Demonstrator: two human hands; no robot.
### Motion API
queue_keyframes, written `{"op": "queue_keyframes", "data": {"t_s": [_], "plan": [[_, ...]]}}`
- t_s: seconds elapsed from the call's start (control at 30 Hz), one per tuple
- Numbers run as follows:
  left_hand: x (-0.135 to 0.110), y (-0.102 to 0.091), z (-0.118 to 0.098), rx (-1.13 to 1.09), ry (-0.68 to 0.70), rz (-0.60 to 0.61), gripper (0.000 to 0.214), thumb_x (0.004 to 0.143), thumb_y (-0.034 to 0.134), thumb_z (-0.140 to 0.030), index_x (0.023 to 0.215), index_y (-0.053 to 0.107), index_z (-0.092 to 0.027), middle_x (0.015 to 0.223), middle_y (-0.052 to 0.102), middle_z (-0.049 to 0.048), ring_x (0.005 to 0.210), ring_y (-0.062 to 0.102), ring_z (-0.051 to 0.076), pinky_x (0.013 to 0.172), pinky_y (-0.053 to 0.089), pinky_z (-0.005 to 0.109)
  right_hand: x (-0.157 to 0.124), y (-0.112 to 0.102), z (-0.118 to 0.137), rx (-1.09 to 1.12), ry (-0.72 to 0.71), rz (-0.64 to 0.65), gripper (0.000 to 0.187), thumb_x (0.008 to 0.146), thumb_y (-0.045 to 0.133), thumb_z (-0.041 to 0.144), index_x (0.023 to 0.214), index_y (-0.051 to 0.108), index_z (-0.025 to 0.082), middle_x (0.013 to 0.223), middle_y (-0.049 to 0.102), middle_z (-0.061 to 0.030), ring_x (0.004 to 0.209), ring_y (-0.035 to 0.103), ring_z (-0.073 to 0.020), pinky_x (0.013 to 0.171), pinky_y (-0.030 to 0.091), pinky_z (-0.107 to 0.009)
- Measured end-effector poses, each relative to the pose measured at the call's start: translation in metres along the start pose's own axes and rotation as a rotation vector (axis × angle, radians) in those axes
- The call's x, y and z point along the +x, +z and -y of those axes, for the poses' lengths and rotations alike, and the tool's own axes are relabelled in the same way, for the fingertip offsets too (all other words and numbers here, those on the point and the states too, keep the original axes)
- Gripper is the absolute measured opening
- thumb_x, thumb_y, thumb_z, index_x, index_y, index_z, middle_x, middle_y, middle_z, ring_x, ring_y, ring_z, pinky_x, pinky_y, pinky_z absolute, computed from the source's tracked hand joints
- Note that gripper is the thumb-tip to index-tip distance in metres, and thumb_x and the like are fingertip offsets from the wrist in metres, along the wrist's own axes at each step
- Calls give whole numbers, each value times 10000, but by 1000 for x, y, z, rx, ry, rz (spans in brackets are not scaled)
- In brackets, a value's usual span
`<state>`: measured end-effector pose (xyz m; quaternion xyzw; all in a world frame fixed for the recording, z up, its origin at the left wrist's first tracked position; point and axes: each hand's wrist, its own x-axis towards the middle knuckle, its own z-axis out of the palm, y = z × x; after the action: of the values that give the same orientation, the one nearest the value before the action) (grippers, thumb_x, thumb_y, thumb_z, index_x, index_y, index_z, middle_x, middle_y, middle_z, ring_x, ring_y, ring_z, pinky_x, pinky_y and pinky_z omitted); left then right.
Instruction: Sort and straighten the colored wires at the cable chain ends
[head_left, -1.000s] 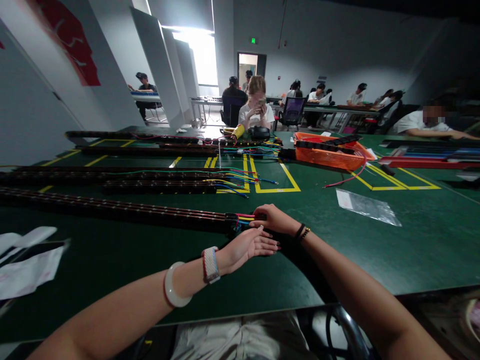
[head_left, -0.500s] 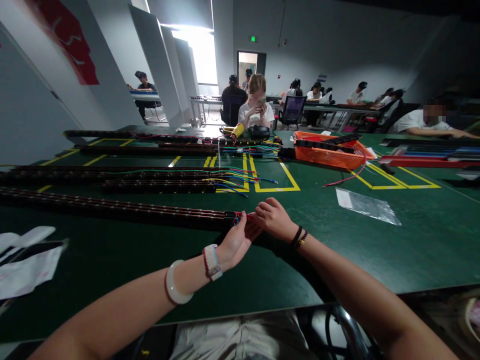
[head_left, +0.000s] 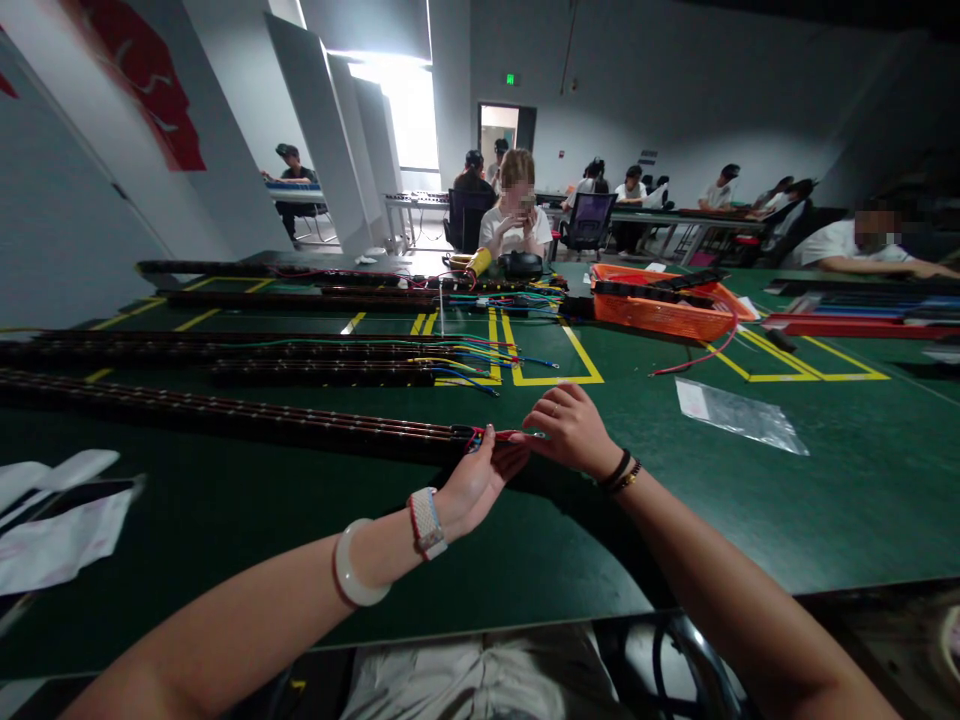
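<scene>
While the left hand [head_left: 469,490], palm tipped up, holds the coloured wires [head_left: 477,438] between thumb and fingers just past the end of the nearest long dark bundle [head_left: 315,423], the right hand [head_left: 577,425] bends close beside it at the wires' tips, though whether it grips cannot be told. Beyond, on the green table [head_left: 750,530], lie a clear plastic bag [head_left: 739,415] at right and other dark bundles [head_left: 322,368] at left. Farther back are an orange basket [head_left: 660,318] and a person in white [head_left: 514,232].
</scene>
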<state>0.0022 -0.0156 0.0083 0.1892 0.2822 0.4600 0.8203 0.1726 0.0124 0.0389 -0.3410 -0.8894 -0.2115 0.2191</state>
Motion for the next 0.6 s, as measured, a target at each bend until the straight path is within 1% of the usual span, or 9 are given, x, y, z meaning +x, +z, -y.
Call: {"op": "queue_keyframes", "data": {"t_s": [0.13, 0.2, 0.3, 0.4, 0.53, 0.6], "plan": [[-2, 0, -1, 67, -8, -7, 338, 938, 384, -324, 851, 631, -112, 903, 695, 103, 926, 637, 162, 995, 412, 347, 0, -4, -8, 72, -75, 169, 275, 883, 521, 412, 773, 637, 189, 752, 622, -37, 796, 489, -171, 819, 290, -333], [-2, -1, -1, 84, -9, -14, 342, 940, 376, -330, 867, 627, -109, 935, 694, 119, 966, 632, 173, 1007, 403, 353, 0, -3, -9, 97, -77, 218, 279, 891, 511, 395, 766, 636, 180, 745, 621, -39, 788, 493, -168, 805, 292, -321], [0, -2, 0, 95, -5, -6, 348, 939, 372, -342, 891, 620, -103, 970, 689, 140, 1011, 623, 192, 1021, 391, 370, 1, 1, -7, 87, -51, 242, 248, 896, 509, 348, 770, 632, 173, 764, 625, -42, 780, 495, -165, 788, 291, -312], [1, -4, 1, 95, -4, 21, 344, 938, 374, -349, 927, 616, -105, 1004, 683, 148, 1038, 615, 205, 1025, 388, 396, 1, 3, -5, 14, -40, 252, 240, 910, 487, 309, 766, 621, 172, 767, 622, -42, 758, 488, -163, 773, 283, -315], [1, -4, 2, 112, 19, 30, 310, 941, 384, -304, 917, 617, -102, 1002, 686, 144, 1023, 623, 202, 1017, 401, 394, 2, 3, -4, -76, -115, 276, 244, 934, 448, 261, 777, 612, 171, 758, 613, -42, 745, 484, -165, 763, 272, -321], [1, -4, 3, 123, 32, 35, 284, 942, 386, -267, 924, 616, -102, 1009, 687, 139, 1018, 626, 195, 1014, 408, 384, 2, 4, -5, -82, -109, 279, 249, 939, 445, 268, 786, 618, 174, 759, 614, -43, 743, 487, -166, 751, 269, -321]]}}
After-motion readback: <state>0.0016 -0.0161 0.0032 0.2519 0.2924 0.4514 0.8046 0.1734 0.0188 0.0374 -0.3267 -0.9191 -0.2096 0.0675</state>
